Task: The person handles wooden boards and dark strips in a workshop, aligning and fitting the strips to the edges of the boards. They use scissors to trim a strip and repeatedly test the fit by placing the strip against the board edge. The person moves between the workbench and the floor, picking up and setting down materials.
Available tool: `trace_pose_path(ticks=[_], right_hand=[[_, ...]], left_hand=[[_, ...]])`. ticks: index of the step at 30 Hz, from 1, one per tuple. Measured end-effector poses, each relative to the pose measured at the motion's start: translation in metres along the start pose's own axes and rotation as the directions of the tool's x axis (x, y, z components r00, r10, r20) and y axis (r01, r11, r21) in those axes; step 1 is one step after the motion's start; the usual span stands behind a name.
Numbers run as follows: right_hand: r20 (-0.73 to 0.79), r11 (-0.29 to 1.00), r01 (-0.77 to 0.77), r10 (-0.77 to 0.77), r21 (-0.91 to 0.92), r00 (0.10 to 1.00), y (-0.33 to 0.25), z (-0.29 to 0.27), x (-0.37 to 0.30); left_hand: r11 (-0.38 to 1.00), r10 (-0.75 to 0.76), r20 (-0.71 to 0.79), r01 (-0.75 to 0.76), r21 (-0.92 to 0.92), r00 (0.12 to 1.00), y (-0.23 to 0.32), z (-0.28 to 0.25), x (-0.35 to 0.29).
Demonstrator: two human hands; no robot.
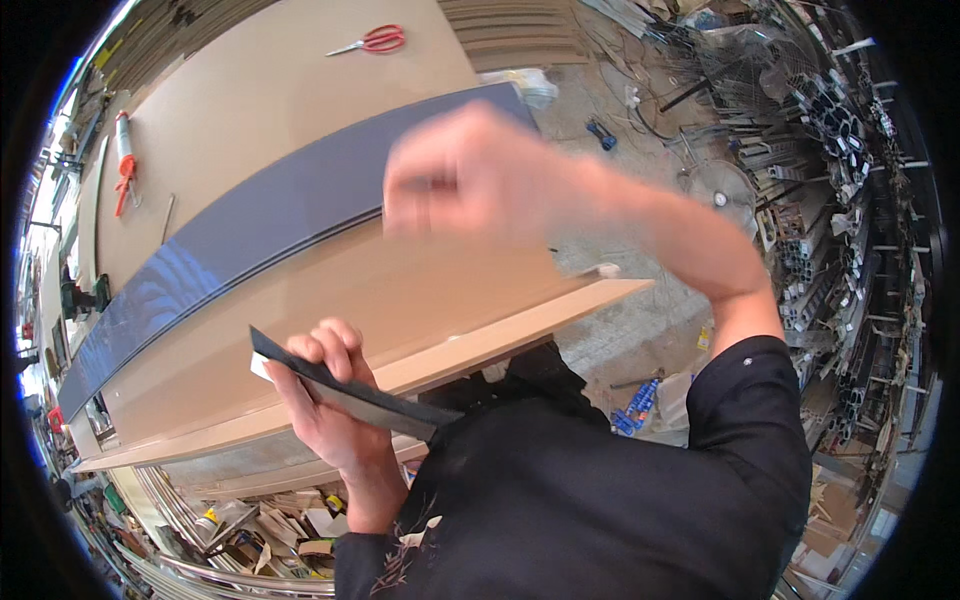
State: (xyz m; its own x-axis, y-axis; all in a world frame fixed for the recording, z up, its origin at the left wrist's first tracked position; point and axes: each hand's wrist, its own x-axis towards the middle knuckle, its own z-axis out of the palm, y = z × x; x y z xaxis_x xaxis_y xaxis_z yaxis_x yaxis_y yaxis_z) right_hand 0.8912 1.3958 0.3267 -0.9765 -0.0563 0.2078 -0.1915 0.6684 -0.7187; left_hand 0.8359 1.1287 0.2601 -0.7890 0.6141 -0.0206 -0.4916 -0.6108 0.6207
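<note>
My left hand point(335, 400) grips a flat dark strip point(370, 402), fingers over its upper edge and thumb beneath. The strip has a fuzzy black edge and a grey face. A small white piece point(260, 366) shows at its far end, while the near end reaches my black shirt. Raised over the table, my right hand point(450, 175) is blurred by motion with its fingers curled in; what they hold, if anything, cannot be made out. Below and behind it lies a long, glossy blue-grey panel point(270, 198) with a dark line along its near edge.
The panel rests on a brown board-topped table point(260, 90). Red-handled scissors point(380, 40), a caulking gun point(125, 160) and a thin tool point(168, 217) lie beyond it. A fan point(720, 190) and stacked metal profiles point(845, 130) stand right. Offcuts point(290, 525) clutter the lower left.
</note>
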Motion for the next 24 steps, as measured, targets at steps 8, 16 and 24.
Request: trace_pose_path(ticks=[8,16,24], right_hand=[[0.202,0.872,-0.183,0.099,0.455,0.974,0.004,-0.021,-0.194],[-0.174,0.685,-0.393,0.603,0.614,0.779,0.120,-0.045,-0.379],[-0.292,0.909,-0.235,0.342,0.345,0.893,0.179,0.066,-0.409]], left_hand=[[0.971,-0.072,0.201,0.022,0.240,0.977,-0.161,0.122,-0.027],[0.238,0.004,0.359,-0.349,0.906,0.933,-0.196,0.140,-0.042],[-0.054,0.068,0.249,-0.246,0.968,0.966,-0.204,0.110,-0.083]])
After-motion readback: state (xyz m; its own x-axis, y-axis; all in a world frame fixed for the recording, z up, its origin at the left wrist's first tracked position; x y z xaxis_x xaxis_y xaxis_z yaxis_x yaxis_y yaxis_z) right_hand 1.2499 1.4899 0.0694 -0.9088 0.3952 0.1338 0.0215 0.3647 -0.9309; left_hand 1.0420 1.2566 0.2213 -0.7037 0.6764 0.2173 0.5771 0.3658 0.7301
